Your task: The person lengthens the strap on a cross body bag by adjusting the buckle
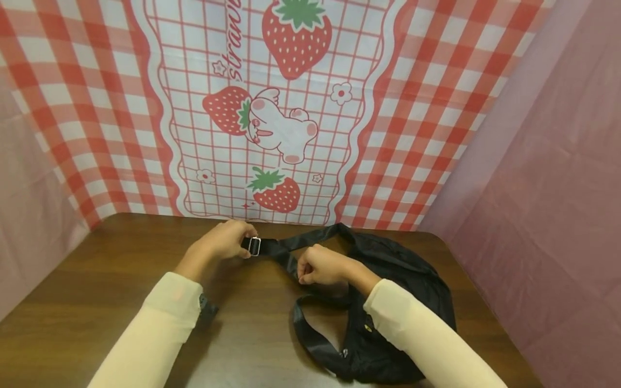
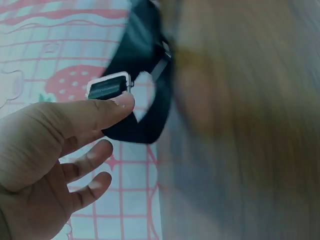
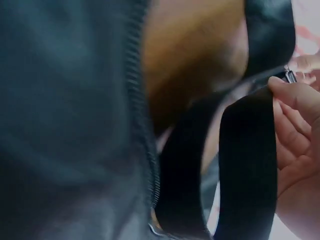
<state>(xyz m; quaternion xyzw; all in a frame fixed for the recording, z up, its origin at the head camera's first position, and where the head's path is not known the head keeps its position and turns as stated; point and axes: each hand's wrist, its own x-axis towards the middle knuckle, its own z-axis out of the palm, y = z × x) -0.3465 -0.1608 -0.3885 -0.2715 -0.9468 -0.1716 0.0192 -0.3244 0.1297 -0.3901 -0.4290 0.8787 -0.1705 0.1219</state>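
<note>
A black bag [image 1: 412,269] lies on the right of the table, its black strap [image 1: 310,237] drawn out leftward. My left hand [image 1: 225,241] pinches the strap at a silver metal buckle [image 1: 254,246]; in the left wrist view the thumb presses on the buckle [image 2: 109,86] while the other fingers are spread below. Close to the bag, my right hand [image 1: 322,265] holds another part of the strap. The right wrist view has its thumb and fingers pinching the strap [image 3: 248,160]. Its fingertips are partly hidden in the head view.
The brown wooden table [image 1: 252,334] is backed by a red-and-white strawberry cloth [image 1: 262,108]. Pink cloth [image 1: 548,188] hangs at the sides. A strap loop [image 1: 310,337] lies in front of the bag. Beside the left sleeve shows a small dark piece [image 1: 208,308].
</note>
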